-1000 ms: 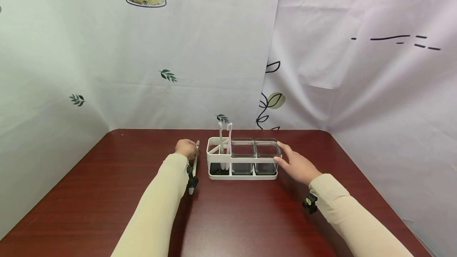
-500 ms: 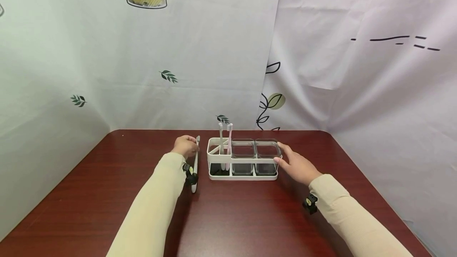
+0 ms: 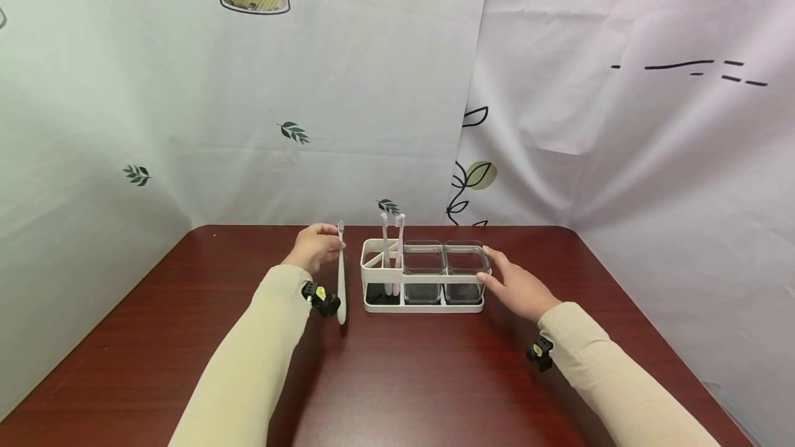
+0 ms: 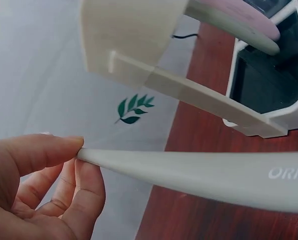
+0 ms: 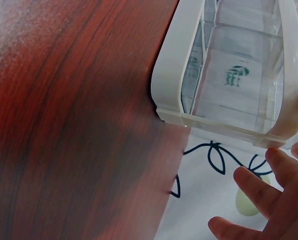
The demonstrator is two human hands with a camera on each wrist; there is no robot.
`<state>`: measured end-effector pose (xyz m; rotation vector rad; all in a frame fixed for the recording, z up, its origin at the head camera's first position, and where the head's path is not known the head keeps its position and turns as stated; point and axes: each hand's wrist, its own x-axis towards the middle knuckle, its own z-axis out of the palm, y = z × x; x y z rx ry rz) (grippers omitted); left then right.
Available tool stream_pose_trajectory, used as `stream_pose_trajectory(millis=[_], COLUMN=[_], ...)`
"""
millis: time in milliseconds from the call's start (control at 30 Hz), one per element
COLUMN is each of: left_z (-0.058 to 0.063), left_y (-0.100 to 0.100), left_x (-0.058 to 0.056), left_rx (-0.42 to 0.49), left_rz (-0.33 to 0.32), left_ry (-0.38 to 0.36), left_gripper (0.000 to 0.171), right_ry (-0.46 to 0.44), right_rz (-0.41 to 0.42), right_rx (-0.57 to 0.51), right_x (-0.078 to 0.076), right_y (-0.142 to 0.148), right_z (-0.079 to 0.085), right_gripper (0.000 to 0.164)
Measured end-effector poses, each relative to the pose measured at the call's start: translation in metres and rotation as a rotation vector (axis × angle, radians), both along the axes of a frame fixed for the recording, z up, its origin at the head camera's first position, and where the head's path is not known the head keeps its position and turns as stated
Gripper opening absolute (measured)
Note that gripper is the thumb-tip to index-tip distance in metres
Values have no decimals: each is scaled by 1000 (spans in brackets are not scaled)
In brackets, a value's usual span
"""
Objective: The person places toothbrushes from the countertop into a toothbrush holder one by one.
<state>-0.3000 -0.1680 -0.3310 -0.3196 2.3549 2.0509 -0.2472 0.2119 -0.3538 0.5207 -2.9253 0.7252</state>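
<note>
My left hand (image 3: 313, 248) pinches a white toothbrush (image 3: 341, 288) between thumb and fingers, just left of a white holder (image 3: 381, 273). In the left wrist view, the grip is at the thin end of the toothbrush (image 4: 198, 175), whose handle bears partly visible lettering. A pale toothbrush (image 3: 385, 240) and a pink toothbrush (image 3: 399, 236) stand in the holder's left part. Two clear cups, a left cup (image 3: 424, 264) and a right cup (image 3: 464, 264), fill the other places. My right hand (image 3: 518, 288) touches the holder's right end, its fingers spread and fairly straight.
The holder stands on a dark red wooden table (image 3: 422, 378). A white cloth backdrop (image 3: 373, 88) with printed leaves rises behind the table and along both sides. The holder's left part has a slanting divider (image 3: 380, 254).
My left hand has moved up and slightly left, raising the toothbrush and turning it more upright beside the holder. The right hand and the holder have stayed put.
</note>
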Motion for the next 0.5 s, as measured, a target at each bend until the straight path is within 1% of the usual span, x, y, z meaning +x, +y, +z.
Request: stream_pose_trajectory(millis=[167,333,500], left_z=[3,11,20], left_y=[-5,-11,-15], left_x=[5,9,13], left_rx=[7,72,126], left_rz=[1,-17,-12], left_ry=[12,27,31], left_gripper=[43,48,48], right_ry=[-6,8,8], right_rz=[1,2,2], right_rx=[0,5,8], right_x=[0,-2,-3], right_y=[1,1,2], right_z=[-1,-2,-3], right_gripper=[71,71,71])
